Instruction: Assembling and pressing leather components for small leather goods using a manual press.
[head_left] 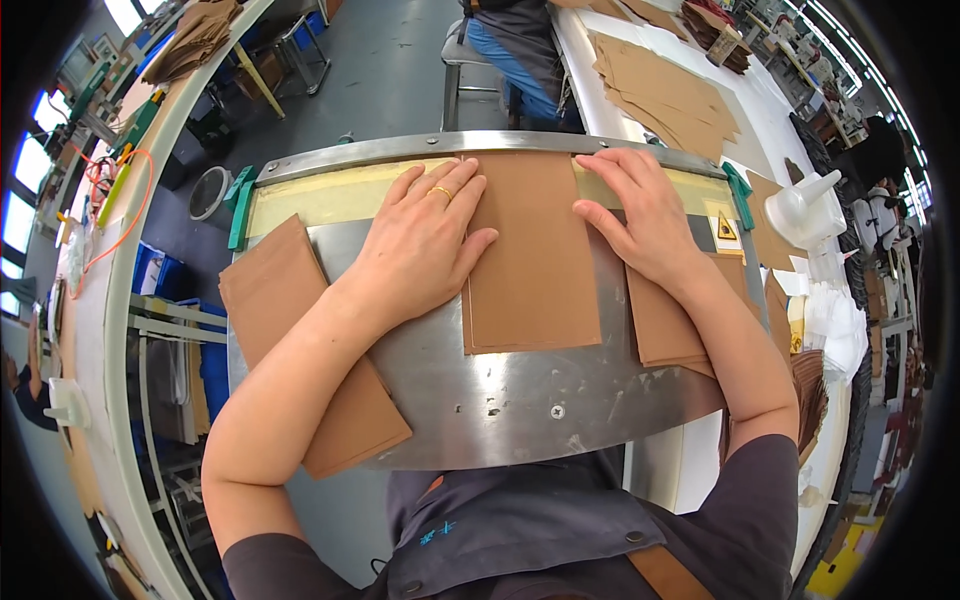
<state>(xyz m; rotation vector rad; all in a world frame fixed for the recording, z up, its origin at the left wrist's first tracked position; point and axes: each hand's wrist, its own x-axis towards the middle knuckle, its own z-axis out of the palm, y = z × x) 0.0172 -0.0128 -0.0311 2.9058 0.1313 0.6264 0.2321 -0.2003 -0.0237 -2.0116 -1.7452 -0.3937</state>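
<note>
A brown rectangular sheet (533, 260), with a second edge showing under its left side, lies flat on a metal plate (500, 410). Its far end meets the metal bar (440, 147) at the back of the plate. My left hand (425, 230) rests along the sheet's left edge, fingers stretched forward and thumb on the sheet. At the right edge, my right hand (637, 215) has its fingers apart, with fingertips near the far right corner. One stack of brown sheets (270, 290) lies partly under my left forearm. Another brown stack (670, 325) sits beneath my right forearm.
Green clamps (240, 205) stand at both ends of the bar. A warning label (725, 230) is at the right. More brown sheets (660, 90) cover the white table on the right, near a white plastic bottle (808, 210). A person (515, 55) sits beyond the bar.
</note>
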